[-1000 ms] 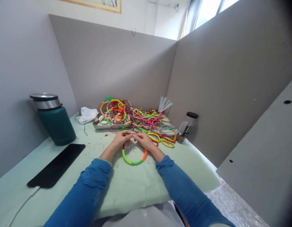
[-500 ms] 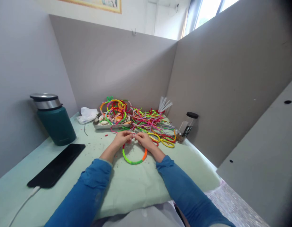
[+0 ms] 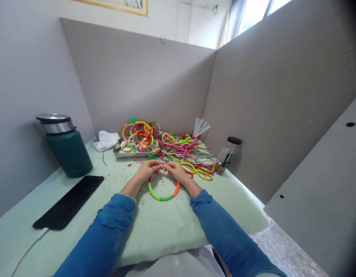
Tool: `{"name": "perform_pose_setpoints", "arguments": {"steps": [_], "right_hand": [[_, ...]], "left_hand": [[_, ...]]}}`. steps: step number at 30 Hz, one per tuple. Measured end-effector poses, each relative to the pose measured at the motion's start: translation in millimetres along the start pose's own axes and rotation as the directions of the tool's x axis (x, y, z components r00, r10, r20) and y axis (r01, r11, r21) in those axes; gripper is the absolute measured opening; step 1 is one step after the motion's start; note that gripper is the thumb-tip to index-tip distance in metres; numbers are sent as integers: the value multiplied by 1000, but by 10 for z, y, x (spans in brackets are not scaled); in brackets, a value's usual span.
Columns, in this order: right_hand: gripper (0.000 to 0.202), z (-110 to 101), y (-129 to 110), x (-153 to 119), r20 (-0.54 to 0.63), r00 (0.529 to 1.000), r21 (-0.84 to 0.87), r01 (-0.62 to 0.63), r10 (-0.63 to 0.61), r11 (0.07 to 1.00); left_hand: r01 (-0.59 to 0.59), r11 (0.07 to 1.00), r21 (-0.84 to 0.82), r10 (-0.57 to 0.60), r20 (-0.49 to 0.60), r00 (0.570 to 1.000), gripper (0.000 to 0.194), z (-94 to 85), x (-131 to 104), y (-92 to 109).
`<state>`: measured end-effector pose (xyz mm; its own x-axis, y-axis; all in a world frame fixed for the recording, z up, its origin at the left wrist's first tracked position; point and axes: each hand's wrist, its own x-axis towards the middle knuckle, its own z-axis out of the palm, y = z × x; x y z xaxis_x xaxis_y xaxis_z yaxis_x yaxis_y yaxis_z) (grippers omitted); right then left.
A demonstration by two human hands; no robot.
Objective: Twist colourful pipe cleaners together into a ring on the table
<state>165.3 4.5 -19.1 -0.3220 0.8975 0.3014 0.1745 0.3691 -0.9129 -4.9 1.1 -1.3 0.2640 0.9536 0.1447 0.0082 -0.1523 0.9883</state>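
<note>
A ring of fuzzy pipe cleaners (image 3: 164, 199), with red, lime, green and orange stretches, hangs in a loop toward me from between my hands. My left hand (image 3: 148, 170) is closed in a pinch on the ring's far part, at its red and pink stretch. Close beside it, my right hand (image 3: 175, 170) pinches the same far part, thumb and fingertips nearly meeting those of the left. The fingers hide the exact spot they hold. Just beyond the hands lies a tangled heap of loose pipe cleaners (image 3: 183, 148) in many colours.
A metal tray (image 3: 137, 154) holds shells and several finished-looking coloured rings. At left stand a teal bottle (image 3: 69, 154), a black phone (image 3: 69, 202) on a white cable, and a white tissue pack (image 3: 106, 141). A clear jar (image 3: 228, 154) leans near the right partition (image 3: 270, 96).
Almost nothing differs. The fingertips shift slightly at the ring's far part, and the ring's left side moves a little to the left.
</note>
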Motion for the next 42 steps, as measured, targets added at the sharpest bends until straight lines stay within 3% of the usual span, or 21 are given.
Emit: {"name": "perform_pose_setpoints", "arguments": {"steps": [12, 16, 22, 28, 36, 42], "right_hand": [[38, -11, -23, -10, 5, 1000, 11, -1, 1, 1000], [35, -9, -23, -9, 20, 1000, 39, -7, 6, 999], [37, -3, -57, -27, 15, 1000, 47, -27, 26, 999], [37, -2, -38, -17, 22, 1000, 48, -10, 9, 999], [40, 5, -25, -9, 17, 1000, 43, -12, 12, 999], [39, -2, 21, 6, 22, 1000, 44, -12, 11, 999]], "left_hand": [[18, 999, -46, -16, 35, 999, 42, -18, -6, -5], [-12, 1000, 18, 12, -34, 999, 36, -14, 2, -4], [-133, 960, 245, 178, -174, 968, 23, -41, 36, -37], [-12, 991, 136, 29, -122, 992, 33, -28, 23, -30], [8, 999, 36, -5, -92, 996, 38, -1, -20, 29], [15, 999, 52, -9, -107, 994, 41, -21, -15, 0]]}}
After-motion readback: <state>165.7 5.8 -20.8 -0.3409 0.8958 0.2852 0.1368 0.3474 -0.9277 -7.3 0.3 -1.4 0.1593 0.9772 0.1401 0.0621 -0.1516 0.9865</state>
